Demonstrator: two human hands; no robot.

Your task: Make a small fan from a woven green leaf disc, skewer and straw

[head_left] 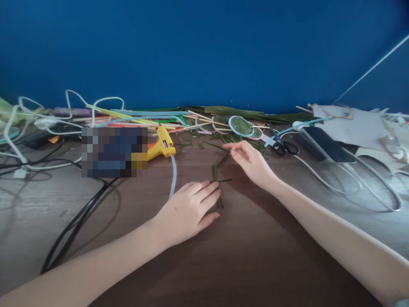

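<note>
My left hand (188, 211) lies palm down on the brown table, fingers stretched out and a little apart. Its fingertips rest on narrow green leaf strips (214, 172), which cross one another, with a short piece (226, 180) sticking out to the right. My right hand (251, 164) is just beyond, its index finger reaching left and the other fingers curled. One slanting green leaf strip (223, 160) runs up to those curled fingers, which look closed on its end; the exact contact is hidden. Another thin strip (215, 146) lies behind, close to the index fingertip.
A yellow glue gun (162, 144) with a clear glue stick (173, 175) lies left, beside a blurred-out block (113, 151) and black cables (75, 226). Behind are coloured sticks (137, 114) and round green-filled hoops (241, 126). Right are black scissors (285, 148), a phone-like device (327, 143) and white cables.
</note>
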